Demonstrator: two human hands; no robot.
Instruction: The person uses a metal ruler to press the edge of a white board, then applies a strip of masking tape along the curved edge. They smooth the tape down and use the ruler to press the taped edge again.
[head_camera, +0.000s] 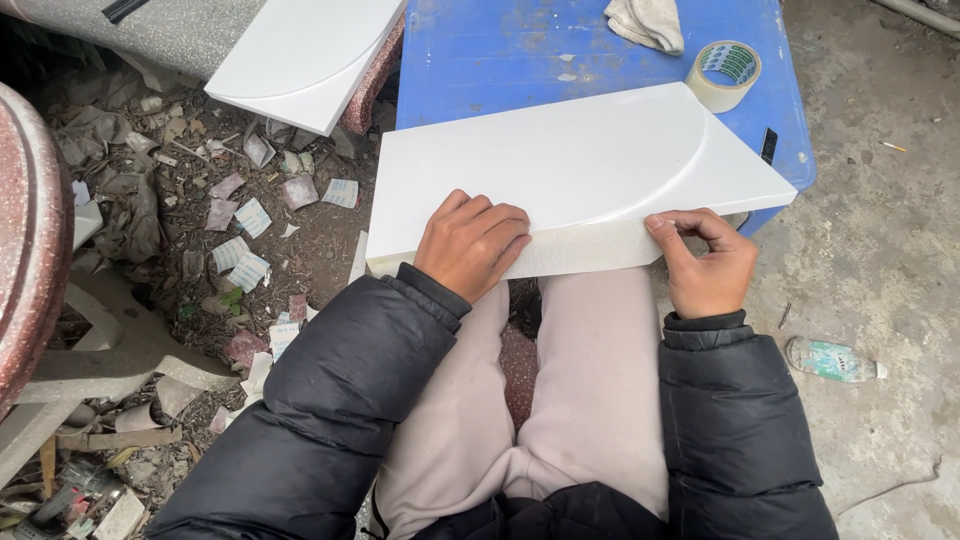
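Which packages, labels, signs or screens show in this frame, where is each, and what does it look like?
Tape roll: on the blue table, far right; a ring, cream with green print on its inner core.
Tube: lying on the concrete at right; flattened, pale green and white.
Paper labels: strewn in the dirt at left; small rectangles, white with bluish print.
No signs or screens.

White curved-groove slab flat across blue table
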